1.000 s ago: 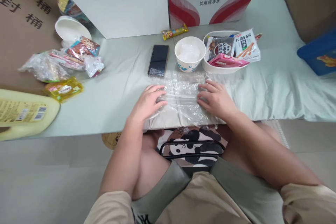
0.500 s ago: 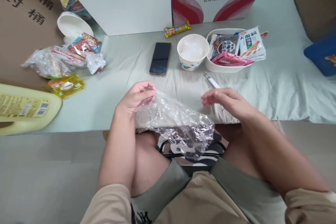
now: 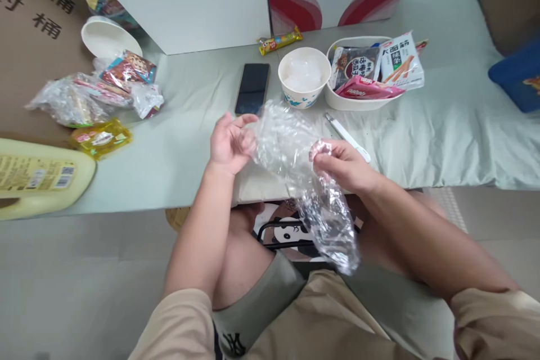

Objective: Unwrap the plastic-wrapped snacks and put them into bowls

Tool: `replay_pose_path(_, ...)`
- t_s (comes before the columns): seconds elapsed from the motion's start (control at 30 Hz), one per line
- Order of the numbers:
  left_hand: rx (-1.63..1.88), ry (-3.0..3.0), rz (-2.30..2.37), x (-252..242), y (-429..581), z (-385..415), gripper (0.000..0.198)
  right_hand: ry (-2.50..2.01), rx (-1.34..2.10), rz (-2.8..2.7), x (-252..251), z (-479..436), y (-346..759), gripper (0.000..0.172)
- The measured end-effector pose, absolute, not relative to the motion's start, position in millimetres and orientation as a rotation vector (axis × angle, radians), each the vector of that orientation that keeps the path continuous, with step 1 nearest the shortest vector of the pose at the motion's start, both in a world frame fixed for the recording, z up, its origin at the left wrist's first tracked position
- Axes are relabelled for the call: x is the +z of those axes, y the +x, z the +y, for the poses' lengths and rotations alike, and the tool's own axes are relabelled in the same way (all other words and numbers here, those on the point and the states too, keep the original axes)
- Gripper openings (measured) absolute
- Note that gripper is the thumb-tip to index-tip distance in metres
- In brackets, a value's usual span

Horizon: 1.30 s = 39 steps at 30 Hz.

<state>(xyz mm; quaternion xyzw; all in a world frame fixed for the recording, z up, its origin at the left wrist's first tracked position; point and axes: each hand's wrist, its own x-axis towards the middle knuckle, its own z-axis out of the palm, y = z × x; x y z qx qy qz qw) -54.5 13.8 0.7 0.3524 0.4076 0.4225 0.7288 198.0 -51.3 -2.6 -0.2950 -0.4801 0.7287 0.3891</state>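
Note:
A crinkled clear plastic bag stretches between my hands above the table's front edge, and its loose end hangs over my lap. My left hand has its fingers curled at the bag's left edge, the fingertips partly blurred. On the other side, my right hand pinches the gathered middle of the bag. Just beyond the right hand lies a slim white and silver cutter-like tool. A paper bowl with blue print, whitish translucent contents inside, stands behind the bag, beside a dark phone.
An oval white tub holds several snack packets. Behind it stand a red-and-white carton and a white box. A yellow snack stick lies nearby. Wrappers, a tipped white bowl and a pale yellow jug are at left.
My right hand, empty before, has taken hold of the bag's middle. My left hand has moved right and slightly up, and the bag is bunched narrower. The view has shifted slightly.

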Motion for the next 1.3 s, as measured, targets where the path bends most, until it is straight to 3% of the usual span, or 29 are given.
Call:
replay_pose_path(0.1,1.044,0.616,0.831,-5,-23,1,0.074,-0.753,1.746,-1.057,-5,-51,190,0.039)
replay_pose_path(0.23,0.788,0.592,0.749,-8,10,-20,0.087,-0.813,1.736,-1.009,-4,-51,184,0.044)
replay_pose_path(0.5,1.052,0.573,0.801,-11,-12,-12,0.071,-1.25,1.354,-1.097,-15,-49,184,0.035)
replay_pose_path(0.6,1.001,0.556,0.763,-8,-11,-16,0.076,-1.336,1.262,-1.176,-12,-50,181,0.033)
replay_pose_path(0.7,0.863,0.615,0.796,-9,-4,-17,0.058,-1.389,1.237,-1.21,-9,-50,179,0.034)
replay_pose_path(0.83,0.695,0.856,1.094,-12,-7,-12,0.021,-1.343,1.414,-1.241,-9,-49,185,0.053)
replay_pose_path(0.97,0.791,1.164,1.069,-3,-25,-20,0.03,-1.132,1.6,-1.236,-9,-56,196,0.073)
replay_pose_path(1.07,0.811,1.143,0.851,7,-41,-29,0.034,-0.954,1.674,-1.182,-7,-61,201,0.061)
replay_pose_path(1.2,0.795,1.044,0.747,3,-48,-16,0.03,-0.935,1.689,-1.049,-8,-50,201,0.025)
replay_pose_path(1.3,0.781,1.092,0.855,-9,-45,0,0.032,-1.077,1.622,-0.955,-13,-36,200,0.024)
